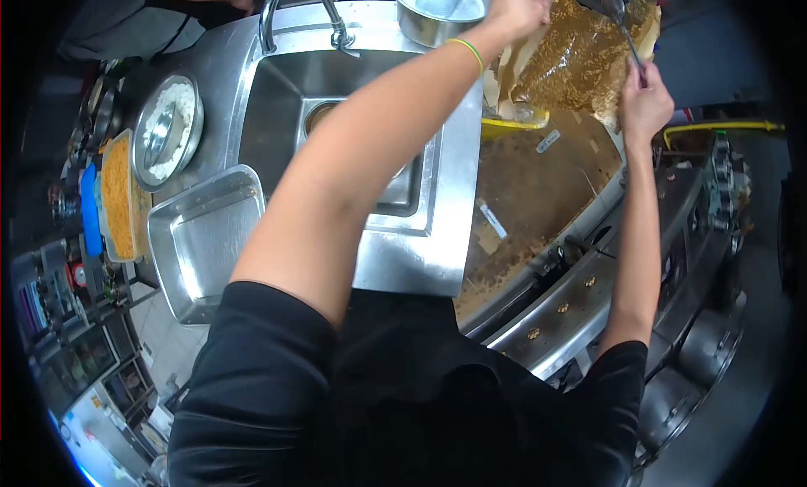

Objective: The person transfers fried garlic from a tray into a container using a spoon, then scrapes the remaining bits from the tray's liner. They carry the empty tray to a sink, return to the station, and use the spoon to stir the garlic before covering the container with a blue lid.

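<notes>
My left hand (519,10) reaches far out at the top of the view, its fingers closed at the upper left edge of a crumpled paper bag (565,57) smeared with brown, grainy paste. My right hand (646,105) is wrapped round the handle of a metal spoon (629,37), which points up along the bag's right side. The spoon's far end is cut off by the top of the frame. Under the bag lies a clear container (525,117) with a yellow edge, mostly hidden.
Below my left arm is a steel sink (277,109) with a tap (338,33). A pot (424,25) stands behind it. To the left are a bowl of white food (172,126), a steel tray (210,235) and an orange-filled tub (118,197). Another person (151,25) stands at upper left.
</notes>
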`<state>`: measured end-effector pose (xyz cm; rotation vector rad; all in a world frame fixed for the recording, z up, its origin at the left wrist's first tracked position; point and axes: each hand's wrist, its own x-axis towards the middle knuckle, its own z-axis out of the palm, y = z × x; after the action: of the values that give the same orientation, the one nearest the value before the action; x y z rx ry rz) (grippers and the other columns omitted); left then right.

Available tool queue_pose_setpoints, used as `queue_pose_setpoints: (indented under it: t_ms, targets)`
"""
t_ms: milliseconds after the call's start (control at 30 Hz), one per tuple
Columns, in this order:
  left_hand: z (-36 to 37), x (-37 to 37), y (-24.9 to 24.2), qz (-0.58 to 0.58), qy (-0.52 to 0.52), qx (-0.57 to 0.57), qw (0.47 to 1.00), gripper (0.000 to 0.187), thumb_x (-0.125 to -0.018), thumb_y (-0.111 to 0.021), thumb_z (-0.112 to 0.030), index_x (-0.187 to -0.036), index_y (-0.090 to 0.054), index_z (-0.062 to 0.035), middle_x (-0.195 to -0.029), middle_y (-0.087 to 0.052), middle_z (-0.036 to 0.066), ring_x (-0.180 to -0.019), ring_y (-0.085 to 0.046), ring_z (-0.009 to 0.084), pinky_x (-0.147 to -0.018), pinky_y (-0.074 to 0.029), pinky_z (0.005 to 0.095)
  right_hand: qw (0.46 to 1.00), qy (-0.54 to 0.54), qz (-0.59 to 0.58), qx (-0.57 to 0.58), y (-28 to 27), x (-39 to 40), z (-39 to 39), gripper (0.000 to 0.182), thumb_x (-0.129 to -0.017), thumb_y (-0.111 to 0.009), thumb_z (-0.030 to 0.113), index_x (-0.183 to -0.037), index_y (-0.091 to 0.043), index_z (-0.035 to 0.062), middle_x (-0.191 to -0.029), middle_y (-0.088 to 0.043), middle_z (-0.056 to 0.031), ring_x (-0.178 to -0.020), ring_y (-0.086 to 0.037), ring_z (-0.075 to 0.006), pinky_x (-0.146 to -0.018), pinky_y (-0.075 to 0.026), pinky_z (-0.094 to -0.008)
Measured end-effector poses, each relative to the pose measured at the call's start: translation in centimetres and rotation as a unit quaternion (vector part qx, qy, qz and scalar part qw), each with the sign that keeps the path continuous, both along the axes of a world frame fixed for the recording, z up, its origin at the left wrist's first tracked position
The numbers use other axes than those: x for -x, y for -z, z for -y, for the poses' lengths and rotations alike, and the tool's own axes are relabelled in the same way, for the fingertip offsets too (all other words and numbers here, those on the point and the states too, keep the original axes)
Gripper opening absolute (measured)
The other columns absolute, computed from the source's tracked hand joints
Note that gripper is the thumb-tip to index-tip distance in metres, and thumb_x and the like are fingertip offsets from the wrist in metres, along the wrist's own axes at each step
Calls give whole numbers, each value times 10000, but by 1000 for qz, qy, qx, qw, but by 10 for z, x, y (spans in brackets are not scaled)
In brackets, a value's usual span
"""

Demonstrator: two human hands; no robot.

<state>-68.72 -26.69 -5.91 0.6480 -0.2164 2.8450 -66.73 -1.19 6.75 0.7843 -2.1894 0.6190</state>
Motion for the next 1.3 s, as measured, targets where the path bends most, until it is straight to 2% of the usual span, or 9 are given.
queue_pose_setpoints:
  t_ms: [67,133,267,300,433,667,1033,1200,1300]
  targets:
    - [-24,-27,-7,61,-255,417,870,190,-777,-590,-156,-907,-586,-18,-776,-615,83,-671,-588,204,-607,-487,311,999,-1,-47,9,40,23,11,154,-800,-662,246,-913,-679,143,-692,-639,-119,-595,-625,-274,-543,-474,-355]
    - [-46,-62,-18,122,-441,730,508,361,-647,-699,-33,-999,-632,11,-871,-678,124,-742,-646,190,-706,-508,316,998,4,-57,-32,89,52,21,182,-808,-649,252,-951,-679,143,-728,-647,-126,-611,-626,-287,-550,-475,-368]
    - [-59,-160,4,141,-413,674,596,535,-686,-680,-51,-1193,-521,12,-1118,-604,161,-949,-612,230,-818,-492,326,992,20,117,33,199,80,25,259,-854,-586,318,-1041,-665,157,-833,-650,-172,-729,-619,-359,-624,-475,-408]
    - [-56,-205,-12,136,-386,747,524,531,-704,-670,-50,-1206,-506,5,-1136,-597,136,-973,-599,214,-825,-484,324,981,36,189,32,197,65,22,278,-882,-551,309,-1047,-659,113,-878,-652,-186,-783,-627,-348,-677,-477,-410]
    - [-57,-377,-21,302,-223,630,680,396,-794,-584,61,-1173,-522,-36,-1054,-594,65,-979,-574,141,-842,-483,281,968,-41,178,171,181,-18,21,343,-955,-433,222,-1118,-570,-47,-1099,-617,-184,-940,-604,-259,-818,-466,-331]
    - [-110,-540,-31,439,-366,543,615,283,-840,-552,56,-1116,-530,3,-1022,-607,81,-866,-617,148,-796,-479,280,859,-282,413,106,139,-245,45,243,-953,-411,144,-996,-584,-20,-651,-442,8,-589,-417,-77,-510,-332,-242]
    - [-30,-887,5,624,-661,415,33,190,-820,-557,-77,-1005,-581,-39,-941,-576,32,-766,-510,92,-708,-433,238,832,-474,288,30,158,-439,160,185,-932,-460,138,-912,-575,-5,-628,-490,-54,-566,-466,-123,-536,-399,-257]
    - [64,-986,58,691,-497,473,227,397,-845,-571,-262,-1191,-515,-75,-1019,-590,64,-954,-543,189,-839,-429,316,727,-317,577,197,215,-433,166,247,-941,-448,188,-710,-476,106,-561,-430,27,-459,-347,-41,-430,-264,-178]
    - [103,-988,54,675,-369,438,465,476,-883,-524,-380,-1266,-462,-104,-1096,-585,73,-1026,-547,231,-884,-432,377,839,-288,443,132,219,-439,160,267,-939,-432,200,-690,-466,108,-567,-462,26,-428,-327,-49,-390,-245,-218]
